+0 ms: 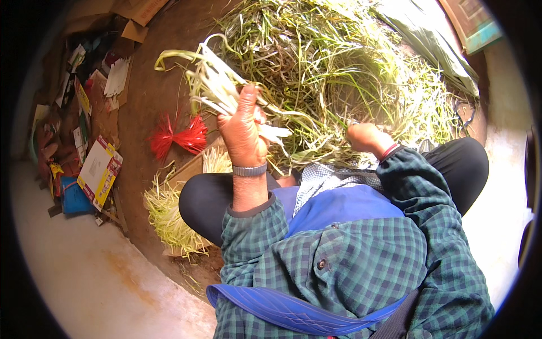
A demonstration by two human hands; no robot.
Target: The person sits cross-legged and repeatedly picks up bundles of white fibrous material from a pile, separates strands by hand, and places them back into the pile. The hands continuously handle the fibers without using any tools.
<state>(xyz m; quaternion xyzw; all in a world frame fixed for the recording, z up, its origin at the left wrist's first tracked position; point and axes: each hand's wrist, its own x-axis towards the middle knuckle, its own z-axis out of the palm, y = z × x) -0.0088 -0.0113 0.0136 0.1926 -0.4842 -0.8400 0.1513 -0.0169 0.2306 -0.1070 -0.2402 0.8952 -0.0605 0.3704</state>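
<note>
My left hand (245, 131) is raised and closed around a bunch of pale leafy stalks (218, 82), thumb up, with white ends poking out below the fist. My right hand (366, 137) is at the near edge of a large heap of green and yellowish leaves (292, 55); its fingers are curled at some green blades, and whether they grip them is hard to tell. A tied bundle of red plastic strips (180, 135) lies on the brown floor left of my left hand. Beside my left knee, more pale stalks (175, 216) rest on cardboard.
Cardboard boxes (142, 12), flattened packaging (100, 173) and a blue container (75, 195) are piled along the left. A pale green sheet (440, 46) borders the heap at the upper right, near a wooden door (470, 21). My crossed legs frame the near side.
</note>
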